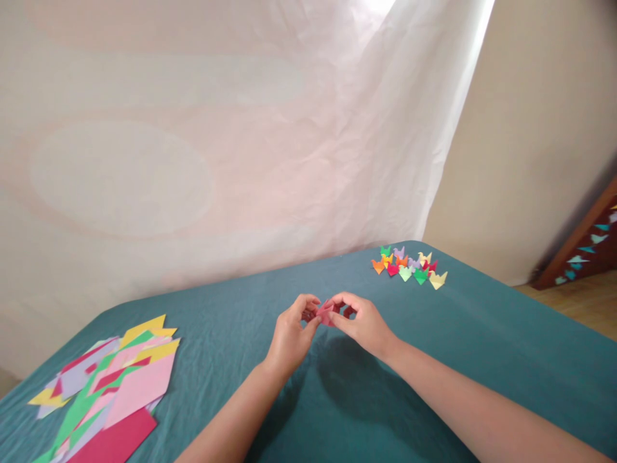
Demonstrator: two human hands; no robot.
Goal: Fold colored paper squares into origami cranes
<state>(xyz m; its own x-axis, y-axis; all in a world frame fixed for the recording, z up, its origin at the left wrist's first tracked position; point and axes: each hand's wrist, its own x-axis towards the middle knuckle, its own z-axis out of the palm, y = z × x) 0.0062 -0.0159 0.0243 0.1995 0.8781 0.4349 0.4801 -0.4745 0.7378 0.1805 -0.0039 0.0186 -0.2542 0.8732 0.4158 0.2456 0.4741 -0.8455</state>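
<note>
I see my left hand (292, 333) and right hand (365, 323) close together, fingertips pinched on a red fold (326, 312) over the middle of the teal table (482, 347). Loose sheets (116, 386) lie at 8 o'clock and folded pieces (409, 265) at 1 o'clock. A white drape (216, 148) hangs behind.

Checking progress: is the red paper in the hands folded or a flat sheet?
Folded. The red paper is a small creased piece, pinched between the left hand and right hand above the teal tablecloth.

white sheet backdrop (193, 128), beige wall (540, 128), teal-covered table (482, 347)
</note>
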